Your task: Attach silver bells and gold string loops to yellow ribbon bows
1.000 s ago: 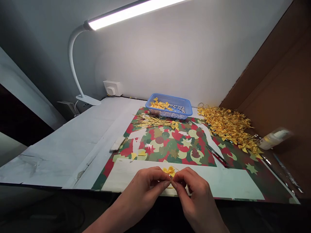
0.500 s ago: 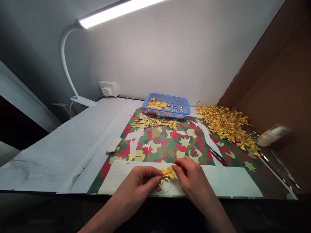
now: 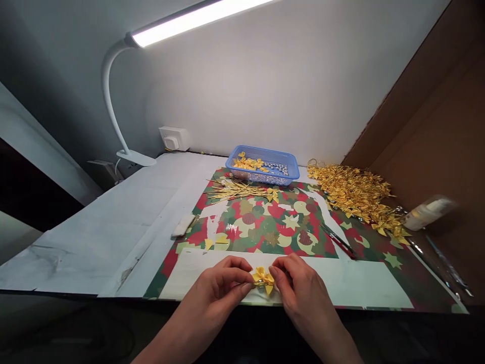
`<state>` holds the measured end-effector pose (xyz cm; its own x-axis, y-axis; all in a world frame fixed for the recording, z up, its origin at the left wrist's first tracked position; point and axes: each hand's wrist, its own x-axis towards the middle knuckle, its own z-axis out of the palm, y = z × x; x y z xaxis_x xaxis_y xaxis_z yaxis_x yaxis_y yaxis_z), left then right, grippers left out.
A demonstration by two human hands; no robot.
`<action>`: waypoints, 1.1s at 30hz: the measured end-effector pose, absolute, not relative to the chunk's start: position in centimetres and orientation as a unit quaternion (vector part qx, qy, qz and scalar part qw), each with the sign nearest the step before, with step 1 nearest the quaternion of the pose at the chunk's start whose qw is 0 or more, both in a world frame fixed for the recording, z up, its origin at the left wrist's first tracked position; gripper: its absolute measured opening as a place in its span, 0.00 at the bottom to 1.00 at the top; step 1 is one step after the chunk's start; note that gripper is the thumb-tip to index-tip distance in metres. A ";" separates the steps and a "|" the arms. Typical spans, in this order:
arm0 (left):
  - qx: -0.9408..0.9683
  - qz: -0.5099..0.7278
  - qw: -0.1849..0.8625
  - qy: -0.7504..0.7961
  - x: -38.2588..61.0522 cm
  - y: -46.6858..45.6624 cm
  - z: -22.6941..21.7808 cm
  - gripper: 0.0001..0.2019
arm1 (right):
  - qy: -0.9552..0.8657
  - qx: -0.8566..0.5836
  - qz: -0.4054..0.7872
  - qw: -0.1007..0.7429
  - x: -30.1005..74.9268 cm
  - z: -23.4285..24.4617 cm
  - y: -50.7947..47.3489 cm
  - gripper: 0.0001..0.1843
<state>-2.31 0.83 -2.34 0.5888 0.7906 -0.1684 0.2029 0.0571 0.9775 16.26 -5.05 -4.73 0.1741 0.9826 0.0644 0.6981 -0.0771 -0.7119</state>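
Observation:
Between my two hands, over a pale strip (image 3: 364,283) at the table's front edge, is a yellow ribbon bow (image 3: 262,275) with a small silver bell (image 3: 260,286) at its middle. My left hand (image 3: 223,288) pinches gold cord at the bow's left side, thumb against forefinger. With thumb and forefinger closed, my right hand (image 3: 293,280) grips the bow's right edge. The fingertips hide part of the ribbon and cord.
Behind lie gold ties (image 3: 238,190) and a blue basket (image 3: 261,177) of bows and bells. Finished-looking bows form a heap (image 3: 352,192) at right, near a bottle (image 3: 428,212). Dark tweezers or scissors (image 3: 337,240) rest on the patterned paper. A lamp (image 3: 113,101) stands at left.
The loop of cord that hung below the bow is now drawn in and hardly shows. Both hands stay close to the bow. The whole view has shifted slightly.

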 end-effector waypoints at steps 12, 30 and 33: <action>0.648 0.223 0.626 0.373 -1.9 0.9 -1.3 0.09 | -0.629 -0.675 0.160 0.351 14.6 -5.7 -5.8 0.11; 0.652 0.213 0.640 0.345 -2.0 -0.4 1.7 0.09 | -0.628 -0.574 0.220 0.478 15.6 -0.4 -7.8 0.08; 0.657 0.230 0.626 0.352 -2.2 -0.8 2.1 0.09 | -0.619 -0.550 0.230 0.512 15.5 -0.6 -8.5 0.10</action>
<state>-2.21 -0.78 2.09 0.6473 0.7496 -0.1385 0.1749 0.0308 0.9841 15.49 -8.49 -0.65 0.1290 0.9158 0.3803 0.4449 0.2893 -0.8476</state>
